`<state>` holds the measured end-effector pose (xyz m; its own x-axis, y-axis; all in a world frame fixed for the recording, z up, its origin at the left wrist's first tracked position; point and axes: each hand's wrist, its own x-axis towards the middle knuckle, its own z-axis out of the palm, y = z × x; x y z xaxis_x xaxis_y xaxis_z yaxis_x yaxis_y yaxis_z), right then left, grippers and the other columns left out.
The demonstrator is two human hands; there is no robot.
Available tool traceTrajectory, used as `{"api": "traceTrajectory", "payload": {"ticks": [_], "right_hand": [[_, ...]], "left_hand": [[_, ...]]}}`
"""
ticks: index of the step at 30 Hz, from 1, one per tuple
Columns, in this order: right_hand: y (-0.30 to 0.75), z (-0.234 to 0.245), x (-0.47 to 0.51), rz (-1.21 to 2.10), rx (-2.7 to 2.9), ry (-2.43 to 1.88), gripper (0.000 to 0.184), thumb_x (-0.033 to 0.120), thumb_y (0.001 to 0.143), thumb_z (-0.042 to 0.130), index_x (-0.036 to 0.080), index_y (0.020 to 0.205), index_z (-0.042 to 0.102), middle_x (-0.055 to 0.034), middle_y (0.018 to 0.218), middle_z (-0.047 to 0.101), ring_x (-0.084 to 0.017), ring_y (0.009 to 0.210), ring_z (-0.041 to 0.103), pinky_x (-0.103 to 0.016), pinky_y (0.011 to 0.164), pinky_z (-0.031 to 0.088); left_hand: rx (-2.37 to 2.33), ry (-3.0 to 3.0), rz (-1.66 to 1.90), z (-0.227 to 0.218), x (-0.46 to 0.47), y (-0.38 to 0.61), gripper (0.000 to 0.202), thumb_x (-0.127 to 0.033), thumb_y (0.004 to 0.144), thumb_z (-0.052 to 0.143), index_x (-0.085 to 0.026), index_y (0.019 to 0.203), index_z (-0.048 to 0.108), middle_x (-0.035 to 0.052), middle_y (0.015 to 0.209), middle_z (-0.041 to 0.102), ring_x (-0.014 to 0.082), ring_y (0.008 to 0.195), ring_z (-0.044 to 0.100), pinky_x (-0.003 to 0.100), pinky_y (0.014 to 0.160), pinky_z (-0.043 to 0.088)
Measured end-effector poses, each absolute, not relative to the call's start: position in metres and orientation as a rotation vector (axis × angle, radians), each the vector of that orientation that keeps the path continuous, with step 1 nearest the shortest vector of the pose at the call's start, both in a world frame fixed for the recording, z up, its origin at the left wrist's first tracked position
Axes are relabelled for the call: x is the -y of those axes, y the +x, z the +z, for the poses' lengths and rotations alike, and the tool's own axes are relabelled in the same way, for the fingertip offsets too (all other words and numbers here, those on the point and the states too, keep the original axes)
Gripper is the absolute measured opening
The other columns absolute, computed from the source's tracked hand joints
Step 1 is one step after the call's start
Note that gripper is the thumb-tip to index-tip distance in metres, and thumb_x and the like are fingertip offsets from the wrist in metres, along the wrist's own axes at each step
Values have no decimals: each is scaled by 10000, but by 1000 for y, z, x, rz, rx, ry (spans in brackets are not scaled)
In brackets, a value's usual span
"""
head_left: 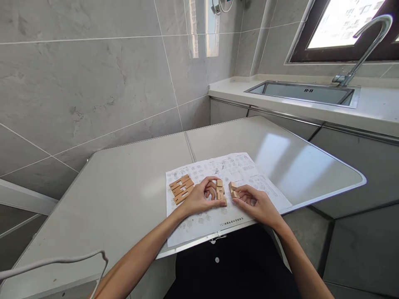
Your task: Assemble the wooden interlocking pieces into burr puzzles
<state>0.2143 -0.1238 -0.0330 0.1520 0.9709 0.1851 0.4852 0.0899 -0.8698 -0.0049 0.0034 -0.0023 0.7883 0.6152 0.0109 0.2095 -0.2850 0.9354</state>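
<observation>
My left hand point(202, 196) is closed round a group of light wooden puzzle pieces point(220, 192), thumb at the near end and fingers at the far end. Just to the right, my right hand point(254, 203) pinches a single notched wooden puzzle piece point(232, 190), with a small gap between it and the group. Left of my left hand, several flat notched wooden pieces point(181, 189) lie side by side, dark marks on their left ends. Everything is over a printed paper sheet point(199, 226) covered in small line drawings.
The sheet lies on a pale folding table point(134, 178) with a seam across it. A counter with a sink point(302, 93) and a curved faucet point(370, 45) stands at the back right. A grey tiled wall point(93, 83) runs behind. A white cable point(56, 261) hangs at lower left.
</observation>
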Motion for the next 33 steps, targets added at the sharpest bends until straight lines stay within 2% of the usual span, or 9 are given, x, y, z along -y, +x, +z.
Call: {"api": "traceTrajectory", "payload": {"ticks": [5, 10, 13, 18, 23, 26, 30, 33], "right_hand": [[217, -35, 126, 695, 1475, -1513, 294, 484, 931, 668, 231, 1080, 664, -22, 787, 706, -184, 652, 607, -317, 652, 523], [217, -36, 126, 758, 1387, -1468, 278, 457, 983, 594, 226, 1135, 624, -70, 933, 756, -204, 720, 658, -370, 773, 562], [219, -35, 125, 777, 1338, -1422, 310, 465, 1010, 565, 227, 1201, 619, -84, 1013, 751, -191, 722, 651, -368, 783, 557], [219, -30, 121, 897, 1272, -1348, 349, 498, 1048, 519, 232, 1257, 604, -19, 804, 684, -150, 569, 570, -342, 675, 537], [208, -28, 116, 1053, 1171, -1187, 414, 543, 1013, 574, 239, 1288, 509, -73, 948, 740, -193, 665, 686, -355, 620, 568], [203, -31, 114, 1079, 1186, -1187, 367, 517, 1009, 604, 219, 1219, 569, -57, 851, 748, -189, 667, 690, -345, 639, 569], [203, -37, 114, 1017, 1232, -1234, 386, 495, 976, 676, 203, 1225, 639, -51, 833, 734, -216, 793, 713, -313, 625, 541], [203, -41, 115, 967, 1285, -1303, 377, 497, 972, 685, 204, 1208, 660, -33, 805, 722, -211, 773, 709, -338, 702, 555]], "left_hand": [[-646, 1853, 432, 1, -3, -5, 786, -522, 719, 899, -262, 1374, 550, -20, 852, 621, 151, 747, 603, 290, 697, 470], [-637, 1842, 431, 2, -2, -4, 790, -512, 713, 902, -255, 1372, 551, -21, 844, 617, 153, 747, 600, 293, 703, 483], [-639, 1844, 426, 1, -2, -5, 789, -502, 719, 900, -259, 1383, 548, -20, 845, 626, 150, 738, 601, 289, 691, 479], [-631, 1838, 441, 0, -2, -5, 800, -506, 717, 902, -255, 1389, 547, -14, 869, 638, 146, 749, 592, 287, 699, 467], [-631, 1829, 450, 0, -2, -4, 817, -524, 727, 895, -246, 1404, 532, -10, 866, 644, 150, 761, 599, 285, 697, 435], [-609, 1828, 454, 0, -2, -4, 800, -514, 740, 890, -247, 1404, 532, -7, 872, 650, 149, 758, 607, 288, 711, 433], [-544, 1840, 442, 0, -2, -5, 770, -467, 764, 883, -254, 1409, 519, -4, 886, 667, 155, 772, 631, 289, 726, 447], [-500, 1867, 429, 1, -1, -6, 739, -429, 775, 876, -263, 1402, 522, -10, 880, 676, 159, 778, 639, 291, 742, 463]]}}
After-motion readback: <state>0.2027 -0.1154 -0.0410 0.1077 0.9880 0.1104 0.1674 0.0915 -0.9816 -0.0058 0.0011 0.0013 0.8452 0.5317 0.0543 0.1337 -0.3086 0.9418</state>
